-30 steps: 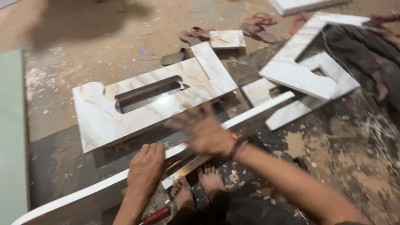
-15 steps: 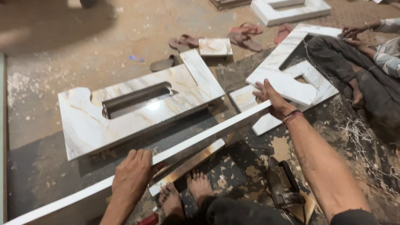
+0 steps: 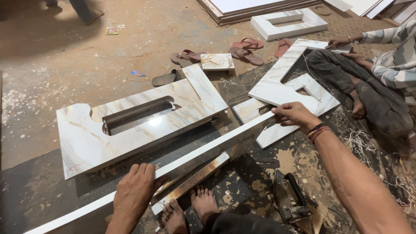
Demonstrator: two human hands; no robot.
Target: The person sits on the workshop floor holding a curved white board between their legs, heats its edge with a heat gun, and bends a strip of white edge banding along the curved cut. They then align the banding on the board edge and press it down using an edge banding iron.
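A long white laminated strip runs diagonally across the floor, from lower left to upper right. My left hand presses flat on its lower part, fingers spread over the top edge. My right hand grips the strip's far end, fingers curled around it. Just behind the strip lies a marble-patterned board with a long slot cut in it. My bare feet rest below the strip, beside a narrow wooden offcut.
A clothes iron lies on the floor at the right. White cut-out panels sit by a seated person in a striped shirt. Sandals, a small block and stacked boards lie farther back. Shavings litter the floor.
My right hand swung from above the strip's middle out to its far end and took hold there. My left hand stayed pressed on the lower part. The view tilted upward.
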